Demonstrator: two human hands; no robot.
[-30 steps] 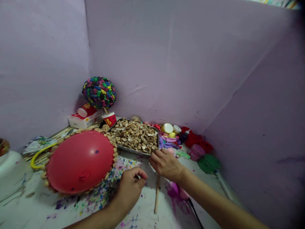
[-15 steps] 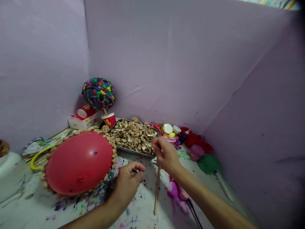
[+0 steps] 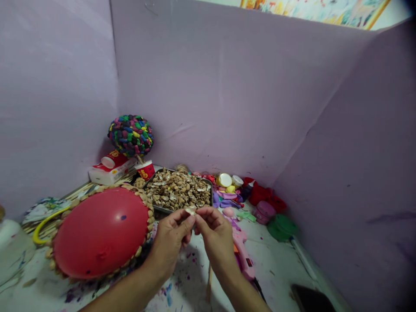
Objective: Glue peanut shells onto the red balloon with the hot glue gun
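Observation:
My left hand (image 3: 172, 240) and my right hand (image 3: 216, 236) meet over the front edge of the shell tray, thumbs and fingers pinched on one small pale nutshell (image 3: 190, 210). Behind them a metal tray (image 3: 212, 197) is heaped with brown nutshells (image 3: 175, 187). To the left of my hands lies a red balloon (image 3: 100, 234), its rim edged with a band of nutshells (image 3: 150, 216). A thin wooden stick (image 3: 209, 284) on the table is partly hidden by my right forearm.
A pink glue gun (image 3: 244, 255) with a black cord lies right of my hands. Behind stand a multicoloured ball (image 3: 131, 135) on a stick, a red cup (image 3: 145, 170) and a tissue pack (image 3: 110, 172). Balloons, jars (image 3: 224, 180) and a green round object (image 3: 282, 227) sit at the right.
My right hand has come back from the tray's right edge to meet my left hand. A nutshell now shows between them. The view has tilted, showing more of the picture above the partition.

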